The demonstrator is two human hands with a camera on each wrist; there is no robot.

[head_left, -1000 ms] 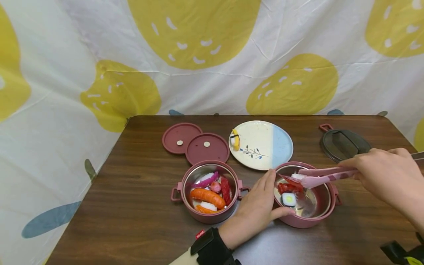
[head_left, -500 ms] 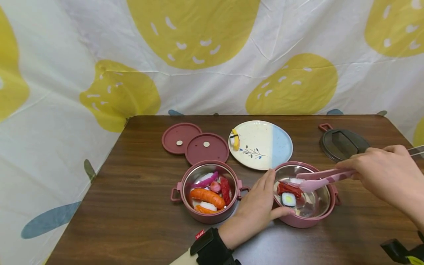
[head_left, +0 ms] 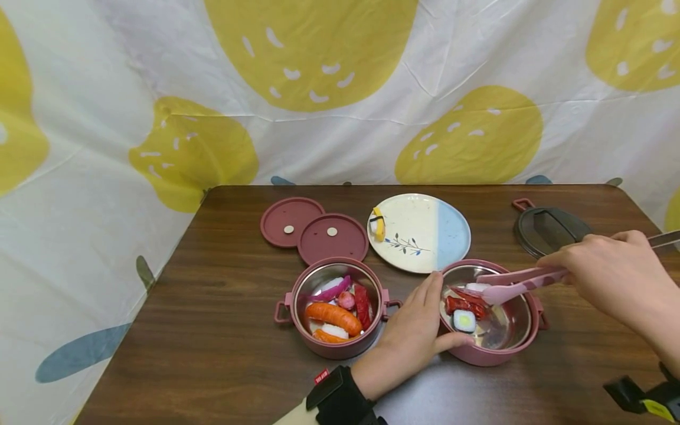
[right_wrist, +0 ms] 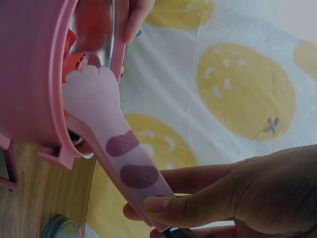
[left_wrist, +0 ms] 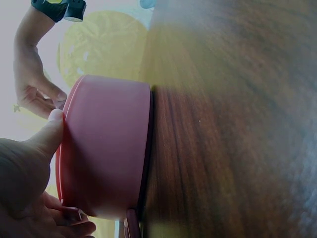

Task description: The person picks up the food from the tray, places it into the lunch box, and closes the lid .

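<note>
My left hand (head_left: 406,327) grips the left side of the right pink pot (head_left: 486,356), thumb on the near rim. In the left wrist view the left thumb (left_wrist: 49,134) lies on the rim, with the fingers round the far side. My right hand (head_left: 618,280) holds pink paw-tipped tongs (head_left: 542,279), their ends inside the pot. At the tongs' tips lies a thin red strip (head_left: 467,293). Beside it are red pieces (head_left: 461,306), a white piece (head_left: 476,287) and a toy sushi roll (head_left: 464,321). The right wrist view shows one paw tip (right_wrist: 94,94) reaching over the rim.
On the left, another pink pot (head_left: 332,351) contains a sausage (head_left: 333,317) and several other toy foods. Behind are two dark red lids (head_left: 332,245) and a plate (head_left: 409,206) with a yellow-topped sushi (head_left: 378,227). A dark lidded pan (head_left: 549,230) sits back right.
The tongs have dipped slightly in the pot. The red strip, raised at their tips one second ago, now lies lower over the other red pieces. My left hand stays on the pot.
</note>
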